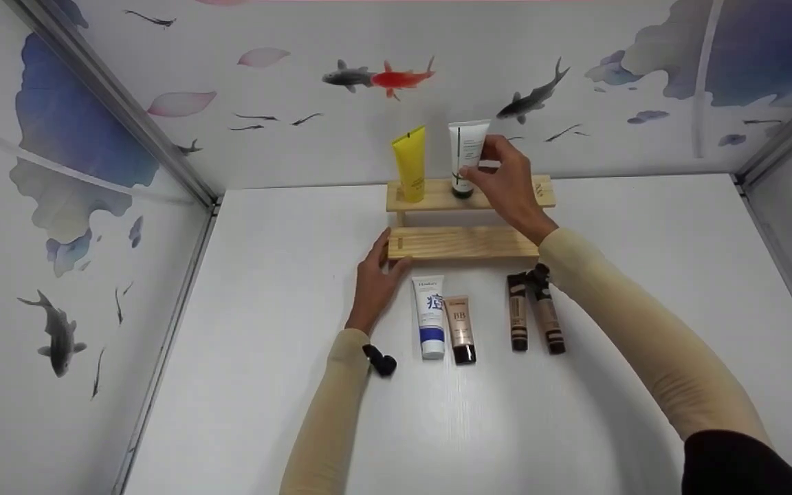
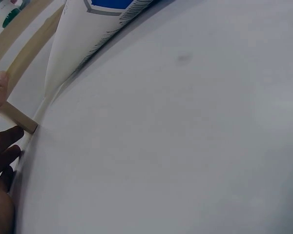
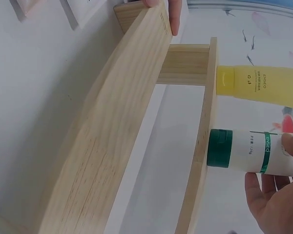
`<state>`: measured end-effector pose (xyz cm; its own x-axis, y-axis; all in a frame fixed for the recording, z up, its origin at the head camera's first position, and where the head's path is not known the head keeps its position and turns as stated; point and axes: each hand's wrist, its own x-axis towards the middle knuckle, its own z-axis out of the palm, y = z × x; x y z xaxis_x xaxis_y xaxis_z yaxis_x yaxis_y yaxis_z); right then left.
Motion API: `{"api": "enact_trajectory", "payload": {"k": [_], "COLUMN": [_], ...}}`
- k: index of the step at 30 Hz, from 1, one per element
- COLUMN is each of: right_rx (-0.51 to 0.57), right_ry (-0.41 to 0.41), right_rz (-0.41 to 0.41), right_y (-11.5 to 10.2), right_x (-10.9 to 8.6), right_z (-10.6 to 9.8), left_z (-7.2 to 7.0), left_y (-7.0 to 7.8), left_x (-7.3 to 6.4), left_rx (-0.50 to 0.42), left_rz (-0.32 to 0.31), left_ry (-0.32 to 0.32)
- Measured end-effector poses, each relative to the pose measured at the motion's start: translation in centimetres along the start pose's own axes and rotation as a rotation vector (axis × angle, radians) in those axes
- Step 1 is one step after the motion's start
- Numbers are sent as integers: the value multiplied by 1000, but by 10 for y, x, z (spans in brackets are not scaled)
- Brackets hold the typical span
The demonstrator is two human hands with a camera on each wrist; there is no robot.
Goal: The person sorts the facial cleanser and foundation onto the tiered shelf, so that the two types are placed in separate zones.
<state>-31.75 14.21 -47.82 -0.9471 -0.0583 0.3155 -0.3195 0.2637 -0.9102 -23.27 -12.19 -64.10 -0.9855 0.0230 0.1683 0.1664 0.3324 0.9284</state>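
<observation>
White plastic with a dark green cap marks the flat-ended squeeze tube [image 1: 470,148] that is pinched by the right hand [image 1: 509,182], the thumb laid across its front and the fingers placed behind. Its long axis is held close to upright, crimped end up and cap down, square to the long boards of the pale wooden two-tier rack [image 1: 465,243]. By the cap, the middle of the upper tier is met or very nearly met; whether weight is borne by the wood cannot be told. From the grip, the tube is set to the person's left, and the cap is carried below the fingers; this drop from fingers to board is judged to be the relation that matters most.

On the same tier, a yellow squeeze tube [image 1: 410,165] is stood cap-down to the left, with a gap left between the two. The tube is reached far more closely by the right hand; by the left hand [image 1: 377,278], the left end of the lower tier is gripped, with the thumb at the front edge. Nearer the person, a white tube with a blue band [image 1: 430,313] is laid flat on the white tabletop [image 1: 265,275].
</observation>
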Motion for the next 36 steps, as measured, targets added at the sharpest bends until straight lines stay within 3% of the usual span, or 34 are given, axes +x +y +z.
{"api": "enact_trajectory", "payload": {"k": [10, 20, 25, 32, 36], "right_rx": [-18, -40, -44, -41, -63], "right_ry": [-14, 17, 23, -28, -48], "right_rz": [1, -6, 22, 54, 39], "right_y": [4, 8, 9, -2, 12], "right_x": [-3, -19, -35, -70, -84], "right_z": [-7, -30, -39, -45, -46], "left_z": [3, 4, 4, 3, 1], "left_y": [1, 1, 1, -3, -2], "left_x": [1, 2, 2, 2, 2], "left_rx": [10, 7, 6, 33, 30], "left_rz": [2, 6, -1, 9, 5], "left_ry": [-2, -8, -10, -7, 2]}}
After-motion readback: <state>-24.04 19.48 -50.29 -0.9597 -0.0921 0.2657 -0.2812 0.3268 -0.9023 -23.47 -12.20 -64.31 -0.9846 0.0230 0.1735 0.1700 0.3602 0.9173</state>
